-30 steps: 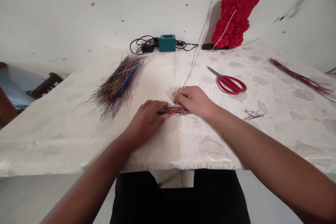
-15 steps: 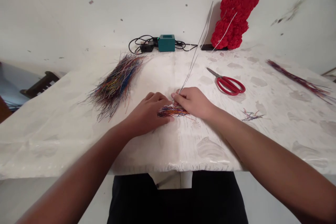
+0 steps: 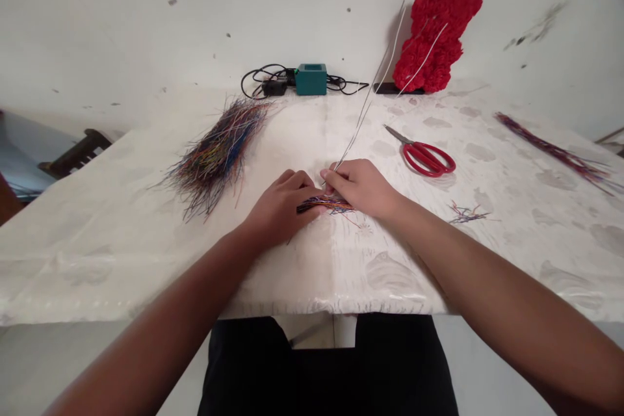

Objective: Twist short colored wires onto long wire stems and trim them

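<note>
A bundle of thin multicoloured wires (image 3: 327, 203) lies on the table between my two hands. My left hand (image 3: 285, 205) curls around the bundle's left part, thumb along the near side. Fingers of my right hand (image 3: 359, 187) pinch a few long thin white wires (image 3: 355, 132) just beyond the bundle; these stretch up and away toward the wall. Where the white wires end near the fingertips is hidden. A larger loose heap of coloured wires (image 3: 217, 155) lies at the left, apart from my left hand.
Red-handled scissors (image 3: 423, 155) lie right of my right hand, with short wire scraps (image 3: 468, 213) nearer. Another wire bundle (image 3: 556, 149) is far right. Along the wall stand a teal box (image 3: 311, 80) with black cables and a red flower-like piece (image 3: 436, 32). The tablecloth (image 3: 312, 302) hangs over the front edge.
My left fingers have closed more tightly round the bundle. The white wires' upper ends have swung slightly right. My right hand keeps its pinch.
</note>
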A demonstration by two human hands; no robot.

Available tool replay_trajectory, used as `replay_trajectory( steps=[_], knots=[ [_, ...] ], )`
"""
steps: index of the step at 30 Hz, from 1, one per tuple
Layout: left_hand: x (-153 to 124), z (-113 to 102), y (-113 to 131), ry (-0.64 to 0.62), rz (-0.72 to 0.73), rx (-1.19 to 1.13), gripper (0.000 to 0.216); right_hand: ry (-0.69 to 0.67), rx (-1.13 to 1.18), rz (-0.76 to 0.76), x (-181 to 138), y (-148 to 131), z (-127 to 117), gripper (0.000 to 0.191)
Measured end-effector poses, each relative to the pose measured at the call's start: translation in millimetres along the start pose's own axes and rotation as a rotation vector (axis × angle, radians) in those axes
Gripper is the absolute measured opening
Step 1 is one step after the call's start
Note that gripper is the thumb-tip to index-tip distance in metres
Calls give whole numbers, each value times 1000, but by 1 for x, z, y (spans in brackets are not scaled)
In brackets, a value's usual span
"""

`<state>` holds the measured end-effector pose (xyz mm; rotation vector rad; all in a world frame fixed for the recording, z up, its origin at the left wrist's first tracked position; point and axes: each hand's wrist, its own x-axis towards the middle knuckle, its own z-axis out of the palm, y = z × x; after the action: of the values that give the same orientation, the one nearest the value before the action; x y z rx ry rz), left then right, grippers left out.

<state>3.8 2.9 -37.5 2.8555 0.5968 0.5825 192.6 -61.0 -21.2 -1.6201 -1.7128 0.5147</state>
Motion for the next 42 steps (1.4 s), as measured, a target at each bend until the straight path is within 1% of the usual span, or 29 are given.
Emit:
replay_trajectory(
  steps=[5,9,12,15,23,28,30,32,33,34,37,39,40,42],
  knots=[
    [0,1,1,5,35,25,30,44,1,-10,0,2,0,43],
    [1,1,5,-3,56,4,25,163,71,-54,0,1,-5,44],
    [2,2,7,-1,66,-8,23,255,95,-56,1,-1,-8,45],
    [3,3,7,11,77,-11,22,300,108,-45,1,-2,-9,44],
    [5,6,4,8,82,-31,15,319,132,-46,3,-1,-7,44],
    [4,4,4,6,81,-36,14,305,134,-62,3,0,-6,44],
    [4,4,4,2,78,-35,15,277,138,-74,2,-2,-8,45],
    [4,5,3,1,80,-33,15,199,161,-72,0,-5,-13,45],
    [4,6,2,4,84,-33,15,127,192,-58,-1,-7,-16,45],
    [4,6,2,10,91,-35,14,30,241,-34,-2,-10,-20,45],
    [5,8,1,35,105,-41,9,-376,424,25,-7,-16,-31,43],
    [5,7,1,37,99,-40,6,-611,486,62,-9,-19,-34,42],
    [5,7,2,30,94,-40,7,-702,489,87,-10,-19,-35,42],
    [6,5,4,13,86,-44,8,-825,473,134,-11,-19,-34,41]
  ],
)
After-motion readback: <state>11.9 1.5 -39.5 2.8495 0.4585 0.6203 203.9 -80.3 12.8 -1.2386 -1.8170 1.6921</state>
